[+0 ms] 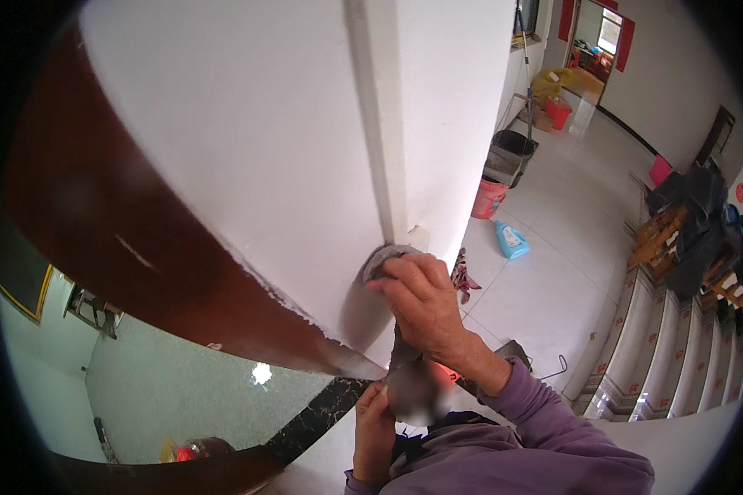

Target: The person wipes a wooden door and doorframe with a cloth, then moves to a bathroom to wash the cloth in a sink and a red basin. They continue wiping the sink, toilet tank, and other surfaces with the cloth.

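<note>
My right hand [424, 303] presses a grey cloth [387, 260] against a white wall [254, 142], at the lower end of a long raised white strip [387, 124]. The cloth is bunched under my fingertips. My left hand [373, 421] is lower down, its fingers curled close to the end of the brown door frame [179, 272]. A dark strip-like thing [404, 349] hangs between the two hands. Whether my left fingers hold it is hidden. A blurred patch covers the area right of my left hand.
A blue plastic bottle [511, 240] lies on the tiled floor [557, 272]. Beyond it are a red bucket [489, 199], a black bucket [515, 143] and a long-handled tool [526, 68]. Tiled stairs [650, 346] rise at right, with dark clothes [696, 229] above them.
</note>
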Motion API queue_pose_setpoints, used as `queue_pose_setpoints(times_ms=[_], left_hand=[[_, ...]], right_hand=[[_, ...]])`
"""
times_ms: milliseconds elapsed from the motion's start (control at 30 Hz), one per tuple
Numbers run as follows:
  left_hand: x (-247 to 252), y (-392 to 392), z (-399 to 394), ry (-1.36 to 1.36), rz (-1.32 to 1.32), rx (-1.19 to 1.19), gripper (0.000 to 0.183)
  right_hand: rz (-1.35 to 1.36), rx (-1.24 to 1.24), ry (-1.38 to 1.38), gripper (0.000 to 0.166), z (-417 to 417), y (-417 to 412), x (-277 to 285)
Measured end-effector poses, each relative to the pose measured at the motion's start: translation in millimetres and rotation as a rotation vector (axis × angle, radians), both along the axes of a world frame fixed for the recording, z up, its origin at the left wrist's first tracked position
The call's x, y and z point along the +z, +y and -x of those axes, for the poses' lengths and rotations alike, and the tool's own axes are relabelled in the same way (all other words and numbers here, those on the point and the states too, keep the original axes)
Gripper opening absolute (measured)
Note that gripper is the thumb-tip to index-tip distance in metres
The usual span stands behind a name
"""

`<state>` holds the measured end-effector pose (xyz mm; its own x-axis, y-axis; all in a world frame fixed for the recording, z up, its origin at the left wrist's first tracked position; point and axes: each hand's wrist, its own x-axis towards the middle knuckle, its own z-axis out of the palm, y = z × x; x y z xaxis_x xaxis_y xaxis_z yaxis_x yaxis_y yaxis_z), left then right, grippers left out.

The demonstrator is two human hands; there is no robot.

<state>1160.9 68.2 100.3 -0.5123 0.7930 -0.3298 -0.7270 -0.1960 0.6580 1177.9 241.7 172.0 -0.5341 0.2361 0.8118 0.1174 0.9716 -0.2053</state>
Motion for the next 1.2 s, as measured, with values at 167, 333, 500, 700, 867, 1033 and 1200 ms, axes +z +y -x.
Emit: queue_pose_setpoints(times_ms=[167,333,500,700,867,1033,1200], left_hand=[[-5.5,13.4,-11.8,0.012,-0.019,-0.052,0.013],[-10.5,12.1,-16.8,0.009,0.017,-0.065,0.013],[-5.0,8.4,-21.7,0.041,0.013,-0.033,0.015],[-9.6,5.8,-29.8,0.042,0.036,-0.094,0.016],[-11.5,7.3,-26.9,0.034,-0.019,-0.076,0.019],[-2.6,1.4,-26.5,0.047,0.062,-0.067,0.018],[-7.1,-2.1,-19.5,0.06,0.027,-0.081,0.019]], right_hand=[[0.12,0.254,-0.113,0.023,-22.5,-7.0,-3.5],[1.293,0.516,0.382,0.017,-50.8,-2.7,-34.6],[1.164,0.318,0.38,0.018,-52.8,29.8,-11.8],[0.185,0.075,0.043,0.017,-22.0,63.2,2.5],[0.202,0.247,-0.068,0.015,-37.1,52.8,8.2],[0.221,0.326,0.045,0.02,-32.9,26.8,4.4],[-0.043,0.182,-0.125,0.029,-9.4,7.0,3.4]])
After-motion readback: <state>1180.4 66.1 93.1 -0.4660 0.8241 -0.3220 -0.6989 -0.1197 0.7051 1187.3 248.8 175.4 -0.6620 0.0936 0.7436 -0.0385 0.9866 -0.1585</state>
